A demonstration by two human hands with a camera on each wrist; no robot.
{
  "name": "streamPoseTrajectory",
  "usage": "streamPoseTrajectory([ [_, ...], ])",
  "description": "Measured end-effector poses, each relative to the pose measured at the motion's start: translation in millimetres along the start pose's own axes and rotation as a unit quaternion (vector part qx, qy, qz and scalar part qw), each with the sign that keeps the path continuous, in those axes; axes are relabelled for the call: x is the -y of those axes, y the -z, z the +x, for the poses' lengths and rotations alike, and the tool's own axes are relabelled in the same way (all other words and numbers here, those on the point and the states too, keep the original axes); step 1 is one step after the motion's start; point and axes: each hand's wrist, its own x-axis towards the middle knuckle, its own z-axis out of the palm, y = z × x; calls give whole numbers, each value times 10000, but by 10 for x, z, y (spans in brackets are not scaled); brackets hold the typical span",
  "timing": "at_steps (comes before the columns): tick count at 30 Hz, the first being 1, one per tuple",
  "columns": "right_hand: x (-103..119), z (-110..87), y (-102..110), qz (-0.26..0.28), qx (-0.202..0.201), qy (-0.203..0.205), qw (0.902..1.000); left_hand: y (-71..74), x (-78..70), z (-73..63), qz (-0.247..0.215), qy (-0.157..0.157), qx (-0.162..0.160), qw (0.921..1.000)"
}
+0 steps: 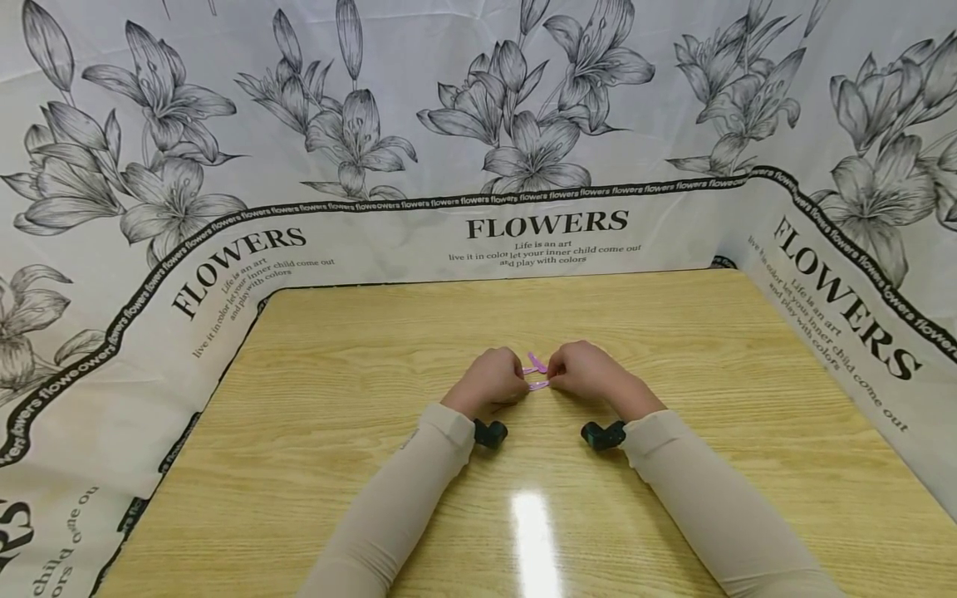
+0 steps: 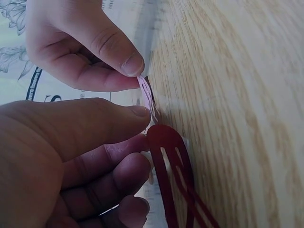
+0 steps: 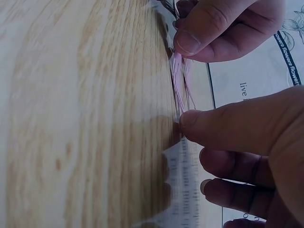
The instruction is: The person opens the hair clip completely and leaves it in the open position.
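Right now the left hand (image 1: 492,384) and right hand (image 1: 586,371) each pinch an end of one slim pink hair clip (image 1: 538,385) low over the bench (image 1: 374,349), another pink piece (image 1: 537,364) just beyond their fingertips, a dark red clip (image 2: 164,137) right beside the left fingers.

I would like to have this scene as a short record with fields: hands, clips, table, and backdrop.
Left hand: pinches one end of a pink clip
Right hand: pinches its other end
Other pink piece: just beyond that clip
Red clip: near the left hand; whether held, unclear
Table: light wood grain
Backdrop: white, flower print, "FLOWERS" lettering
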Motion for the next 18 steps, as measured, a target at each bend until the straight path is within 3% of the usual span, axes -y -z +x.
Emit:
streamPoseTrajectory([
  [18,12,-16,-27,177,99,40,9998,-25,24,31,-148,-195,87,9997],
])
